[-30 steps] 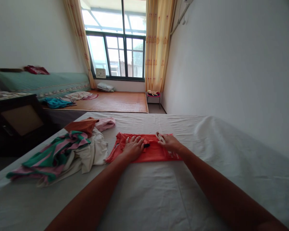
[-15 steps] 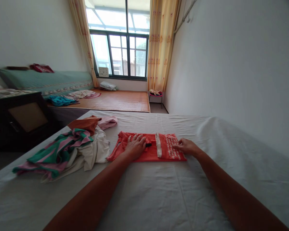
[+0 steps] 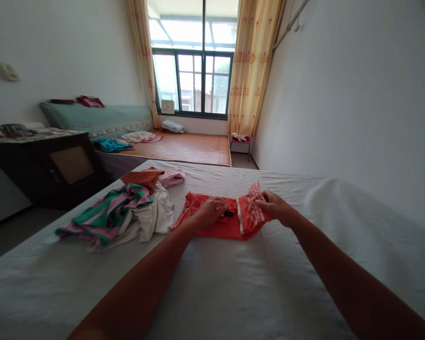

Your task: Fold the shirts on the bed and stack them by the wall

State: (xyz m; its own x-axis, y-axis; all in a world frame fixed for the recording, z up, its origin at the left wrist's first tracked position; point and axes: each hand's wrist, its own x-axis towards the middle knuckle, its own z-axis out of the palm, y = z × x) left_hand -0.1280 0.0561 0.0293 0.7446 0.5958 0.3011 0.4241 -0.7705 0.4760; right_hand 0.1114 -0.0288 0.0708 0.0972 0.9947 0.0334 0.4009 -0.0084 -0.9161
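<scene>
1. Head view: a flat orange-red cotton garment with white lettering [image 3: 230,225] lies on the white bedsheet [image 3: 233,293], about mid-width of the bed and well in from its near edge.
2. The left hand [image 3: 209,212] rests on the garment's left half, fingers curled and pinching the cloth beside a small dark mark.
3. The right hand [image 3: 274,206] grips the garment's right edge and holds that lettered flap raised off the sheet, tilted up toward the window.
4. Just to the left, close to the garment's left edge, sits a loose heap of clothes [image 3: 123,215]: green-and-pink striped fabric, cream cloth, a rust-orange piece and a pale pink one on top. The heap reaches toward the bed's left edge.
5. Bare sheet spreads wide in front of the garment and to its right, up to the white wall [image 3: 357,94].
6. Beyond the bed's far edge lie a woven-mat platform [image 3: 194,147] and a dark-framed window [image 3: 198,80]; a dark wooden cabinet [image 3: 42,160] stands to the left, across a strip of floor.
</scene>
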